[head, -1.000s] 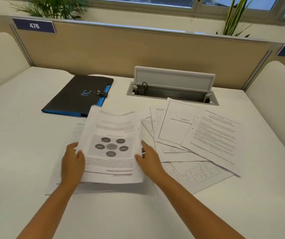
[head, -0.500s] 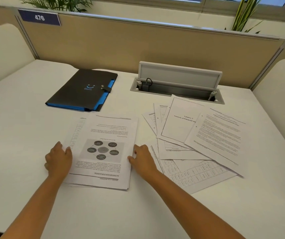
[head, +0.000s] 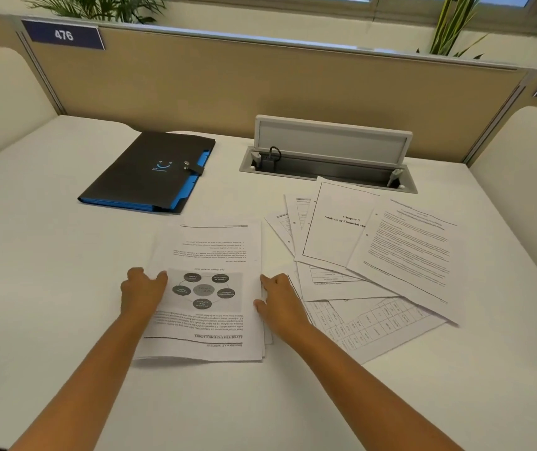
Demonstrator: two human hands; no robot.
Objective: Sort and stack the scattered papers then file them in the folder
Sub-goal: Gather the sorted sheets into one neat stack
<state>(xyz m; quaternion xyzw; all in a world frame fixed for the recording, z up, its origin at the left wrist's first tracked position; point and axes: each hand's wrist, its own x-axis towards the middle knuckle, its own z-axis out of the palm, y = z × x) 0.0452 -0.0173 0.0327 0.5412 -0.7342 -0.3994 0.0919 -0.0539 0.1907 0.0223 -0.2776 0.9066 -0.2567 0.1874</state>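
A stack of printed papers (head: 208,323), with a circle diagram on its top sheet, lies flat on the white desk (head: 49,288) in front of me. My left hand (head: 143,292) holds the stack's left edge, thumb on the top sheet. My right hand (head: 280,302) holds the right edge with curled fingers. Several loose sheets (head: 400,252) are fanned out and overlapping to the right of the stack. The black folder with blue tabs (head: 150,172) lies closed at the back left, its strap snapped.
An open cable box with a raised grey lid (head: 332,141) sits in the desk at the back centre, just behind the loose sheets. A tan partition (head: 260,86) closes the far side. Padded white dividers (head: 0,92) flank both sides.
The stack was held up off the desk a second ago; it now lies flat. Both hands stayed at its side edges and pulled its sheets into line.
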